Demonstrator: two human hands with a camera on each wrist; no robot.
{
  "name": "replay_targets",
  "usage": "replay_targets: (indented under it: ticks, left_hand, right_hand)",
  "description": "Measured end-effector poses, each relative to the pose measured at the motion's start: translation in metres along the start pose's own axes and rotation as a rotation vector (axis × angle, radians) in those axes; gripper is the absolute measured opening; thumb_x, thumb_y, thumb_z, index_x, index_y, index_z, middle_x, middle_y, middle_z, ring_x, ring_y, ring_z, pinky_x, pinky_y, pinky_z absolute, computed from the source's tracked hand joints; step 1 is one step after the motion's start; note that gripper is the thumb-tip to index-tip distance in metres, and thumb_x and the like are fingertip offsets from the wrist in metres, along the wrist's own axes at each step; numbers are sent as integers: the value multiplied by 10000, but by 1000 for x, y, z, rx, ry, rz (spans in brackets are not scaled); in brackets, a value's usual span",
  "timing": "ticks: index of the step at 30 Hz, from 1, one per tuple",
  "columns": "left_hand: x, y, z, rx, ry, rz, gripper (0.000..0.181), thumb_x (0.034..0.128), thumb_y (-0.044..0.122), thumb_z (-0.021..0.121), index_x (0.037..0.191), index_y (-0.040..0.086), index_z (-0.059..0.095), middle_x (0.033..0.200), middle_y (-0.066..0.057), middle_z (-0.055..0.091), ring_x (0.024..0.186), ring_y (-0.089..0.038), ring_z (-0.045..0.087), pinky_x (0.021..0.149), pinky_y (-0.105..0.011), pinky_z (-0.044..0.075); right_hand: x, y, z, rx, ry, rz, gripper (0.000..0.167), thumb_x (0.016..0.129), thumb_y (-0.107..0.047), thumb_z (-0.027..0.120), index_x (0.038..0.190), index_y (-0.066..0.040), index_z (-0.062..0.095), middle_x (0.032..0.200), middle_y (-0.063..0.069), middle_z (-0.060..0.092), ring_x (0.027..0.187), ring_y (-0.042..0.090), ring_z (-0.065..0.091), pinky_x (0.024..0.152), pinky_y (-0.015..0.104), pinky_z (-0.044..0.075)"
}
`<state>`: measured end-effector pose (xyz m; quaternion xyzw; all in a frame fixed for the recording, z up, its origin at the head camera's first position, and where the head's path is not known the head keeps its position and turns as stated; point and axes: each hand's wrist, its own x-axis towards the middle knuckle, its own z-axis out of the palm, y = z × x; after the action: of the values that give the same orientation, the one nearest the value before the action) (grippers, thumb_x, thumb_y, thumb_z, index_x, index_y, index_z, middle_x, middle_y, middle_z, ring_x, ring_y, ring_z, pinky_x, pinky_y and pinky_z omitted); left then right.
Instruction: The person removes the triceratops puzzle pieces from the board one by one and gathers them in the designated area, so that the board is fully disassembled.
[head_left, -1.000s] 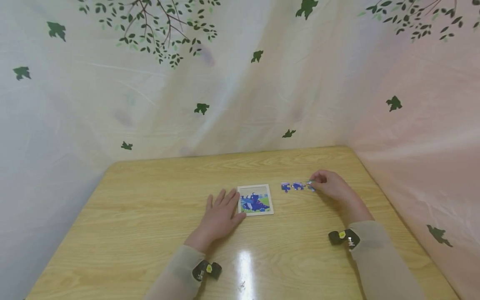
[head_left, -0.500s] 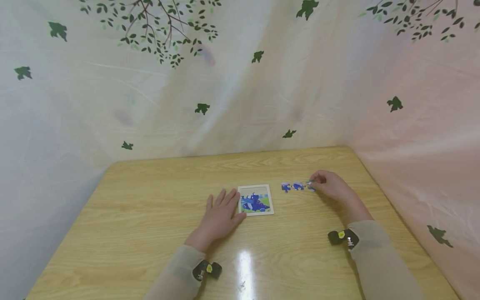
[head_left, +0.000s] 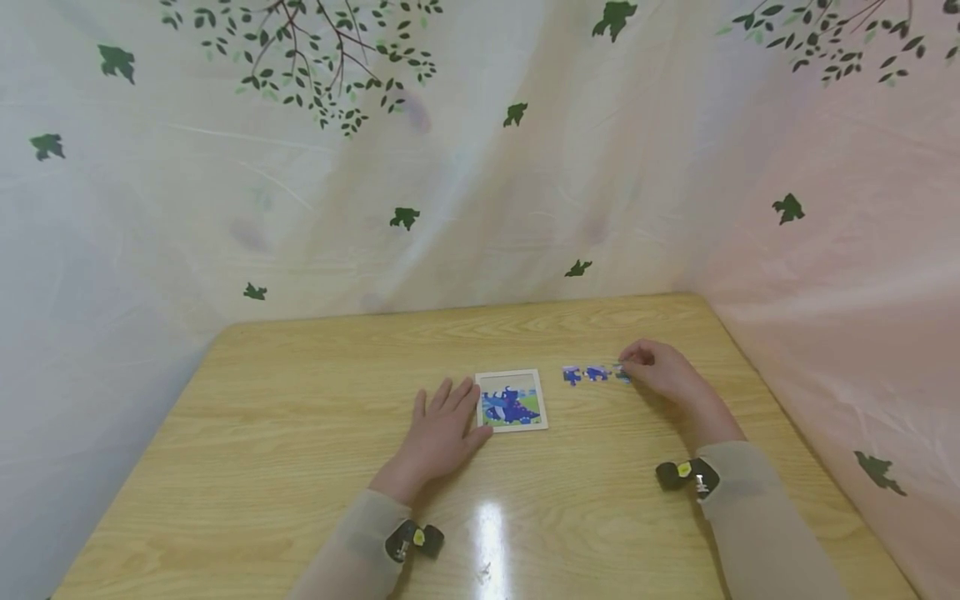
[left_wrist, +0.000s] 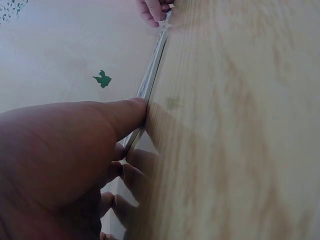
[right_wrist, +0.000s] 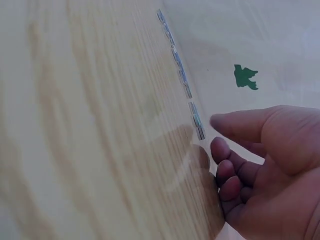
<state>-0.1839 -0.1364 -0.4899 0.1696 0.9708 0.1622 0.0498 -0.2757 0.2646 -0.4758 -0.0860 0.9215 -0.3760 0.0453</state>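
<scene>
My left hand [head_left: 438, 433] rests on the table with spread fingers. Its fingertips and thumb touch the left side of a white-framed puzzle tray [head_left: 542, 400], which holds a partly filled picture of a blue dinosaur. To the right of the tray lie loose puzzle pieces in a row: a left one [head_left: 572, 376], a middle one [head_left: 597, 373] and a right one [head_left: 622, 373]. Beside the right piece is my right hand [head_left: 663, 371], fingers loosely bent. In the right wrist view, the thumb and forefinger stand just apart from that puzzle piece [right_wrist: 197, 121], which lies on the table.
The wooden table [head_left: 300, 400] carries the tray and the pieces. A pale curtain [head_left: 480, 167] with printed leaves and branches hangs behind it and along the right side. Each sleeve cuff bears a small dark camera, on the left wrist [head_left: 414, 540] and the right wrist [head_left: 687, 476].
The right fingertips have eased slightly off the right puzzle piece, which now shows a little more. The left hand and the tray have stayed in place.
</scene>
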Motion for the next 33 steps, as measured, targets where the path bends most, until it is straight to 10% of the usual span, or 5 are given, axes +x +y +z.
replay_targets:
  ticks: [15,33]
  left_hand:
    - [-2,1,-2,-10,-7,0,763,1137,548,536,1741,122,342,1821,-81,238,1684,-409,125,1313,-710,4]
    - [-1,-1,-1,-8,-3,8,761,1139,546,532,1741,119,341,1821,-83,236,1683,-414,128,1313,-711,9]
  right_hand:
    - [-1,-18,-6,93,156,12,340,1148,-177,584,1398,44,647,1284,273,663,1146,383,607,930,463,512]
    - [5,-89,38,114,79,-71,281,1133,-176,653,1356,-14,707,1157,144,687,1068,303,622,858,366,536]
